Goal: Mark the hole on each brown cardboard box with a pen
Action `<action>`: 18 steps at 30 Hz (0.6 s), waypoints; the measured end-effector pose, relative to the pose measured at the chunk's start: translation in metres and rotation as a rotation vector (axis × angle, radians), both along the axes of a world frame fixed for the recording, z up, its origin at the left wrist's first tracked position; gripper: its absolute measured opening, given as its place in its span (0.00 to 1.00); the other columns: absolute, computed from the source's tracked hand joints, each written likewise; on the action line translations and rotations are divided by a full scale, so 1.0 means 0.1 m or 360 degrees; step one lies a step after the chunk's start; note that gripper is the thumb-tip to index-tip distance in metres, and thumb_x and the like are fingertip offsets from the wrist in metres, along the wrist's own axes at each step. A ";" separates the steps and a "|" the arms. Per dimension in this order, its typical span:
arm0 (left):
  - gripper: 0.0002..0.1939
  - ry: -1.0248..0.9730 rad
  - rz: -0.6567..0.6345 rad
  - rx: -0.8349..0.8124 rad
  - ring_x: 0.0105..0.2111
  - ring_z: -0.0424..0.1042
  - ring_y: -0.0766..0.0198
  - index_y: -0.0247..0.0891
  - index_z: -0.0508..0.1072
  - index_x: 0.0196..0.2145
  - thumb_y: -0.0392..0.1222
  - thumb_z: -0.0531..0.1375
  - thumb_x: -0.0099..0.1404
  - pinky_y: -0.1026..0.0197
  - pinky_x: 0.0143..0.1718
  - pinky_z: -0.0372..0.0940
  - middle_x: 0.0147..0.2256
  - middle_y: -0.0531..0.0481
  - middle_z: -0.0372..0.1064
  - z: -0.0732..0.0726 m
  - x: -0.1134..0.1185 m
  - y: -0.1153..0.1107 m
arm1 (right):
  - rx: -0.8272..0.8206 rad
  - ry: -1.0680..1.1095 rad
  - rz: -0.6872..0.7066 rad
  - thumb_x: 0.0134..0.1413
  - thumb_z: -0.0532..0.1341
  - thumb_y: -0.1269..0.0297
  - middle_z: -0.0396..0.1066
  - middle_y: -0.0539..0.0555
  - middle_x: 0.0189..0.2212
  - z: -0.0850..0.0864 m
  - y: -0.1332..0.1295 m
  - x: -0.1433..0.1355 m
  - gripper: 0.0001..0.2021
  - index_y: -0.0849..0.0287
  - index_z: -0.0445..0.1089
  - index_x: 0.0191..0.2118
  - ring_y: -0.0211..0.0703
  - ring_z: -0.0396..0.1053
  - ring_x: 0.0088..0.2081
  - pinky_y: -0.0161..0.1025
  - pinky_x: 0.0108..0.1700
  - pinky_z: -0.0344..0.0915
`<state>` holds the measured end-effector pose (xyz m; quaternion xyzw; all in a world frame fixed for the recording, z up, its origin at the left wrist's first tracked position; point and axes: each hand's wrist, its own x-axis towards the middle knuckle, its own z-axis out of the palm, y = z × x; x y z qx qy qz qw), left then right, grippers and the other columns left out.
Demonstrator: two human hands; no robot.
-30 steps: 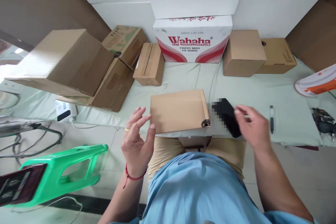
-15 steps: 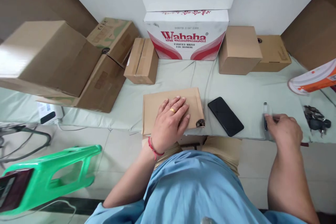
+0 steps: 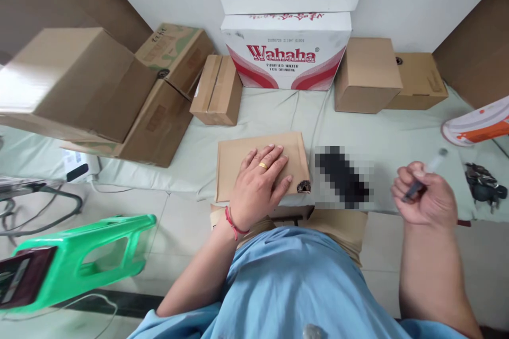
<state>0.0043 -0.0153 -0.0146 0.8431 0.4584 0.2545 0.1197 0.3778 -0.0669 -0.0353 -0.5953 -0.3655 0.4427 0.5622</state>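
Note:
My left hand lies flat, fingers spread, on a flat brown cardboard box at the table's front edge. Its near right corner carries a dark patch. Raised over the table's right side, my right hand is closed around a slim pen, dark at the lower end and pale and translucent at the upper one. The pen is slightly blurred and tilts up to the right. Between the hands lies a black phone, its outline pixelated.
A bunch of keys lies right of my right hand, near an orange-and-white container. Cardboard boxes are stacked at left, and a white-and-red water carton stands behind. A green stool is at lower left.
My right hand has picked the pen up off the table and turned it, now gripping it in closed fingers. The left hand stays on the box. The view has shifted slightly.

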 end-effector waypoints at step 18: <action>0.39 0.0155 -0.0013 -0.0116 0.73 0.62 0.31 0.41 0.73 0.67 0.69 0.66 0.70 0.22 0.77 0.35 0.72 0.32 0.66 0.10 0.11 -0.04 | 0.0157 -0.0105 0.0227 0.65 0.71 0.54 0.75 0.50 0.32 -0.02 -0.18 -1.34 0.10 0.53 0.78 0.44 0.38 0.66 0.29 0.37 0.30 0.62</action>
